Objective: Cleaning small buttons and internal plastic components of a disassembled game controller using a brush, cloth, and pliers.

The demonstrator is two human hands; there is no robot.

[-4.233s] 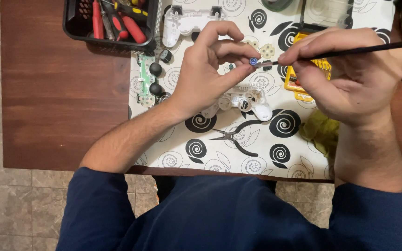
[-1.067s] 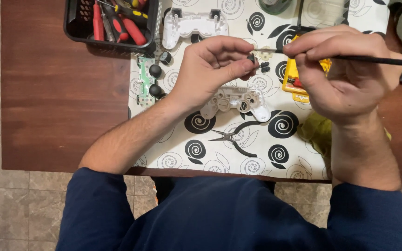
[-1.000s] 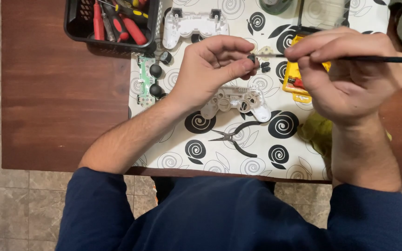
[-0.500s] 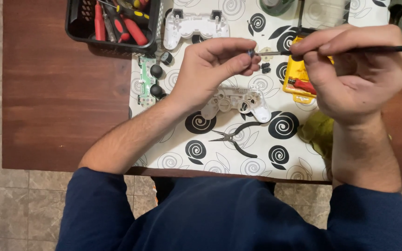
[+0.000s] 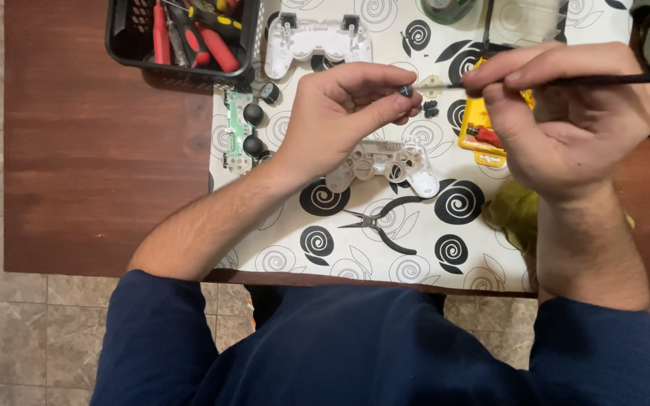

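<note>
My left hand (image 5: 344,113) pinches a small dark round button (image 5: 405,91) between thumb and forefinger above the mat. My right hand (image 5: 566,113) grips a thin black brush (image 5: 626,78) that runs off to the right, its pale tip reaching toward the button. Below the hands lies a clear game-controller shell (image 5: 385,162) face up on the mat. A second white controller shell (image 5: 317,41) rests at the back. A green circuit board with two black thumbsticks (image 5: 241,131) lies left of my left hand.
A white mat with black spirals (image 5: 415,240) covers part of the brown wooden table (image 5: 99,150). Black needle-nose pliers (image 5: 381,222) lie near the front. A black basket of red-handled tools (image 5: 182,34) stands back left. A yellow tool case (image 5: 483,128) and yellow-green cloth (image 5: 513,214) sit right.
My right hand has lifted slightly and the brush now lies more level, its tip nearer the button. My left hand stays pinched on the button.
</note>
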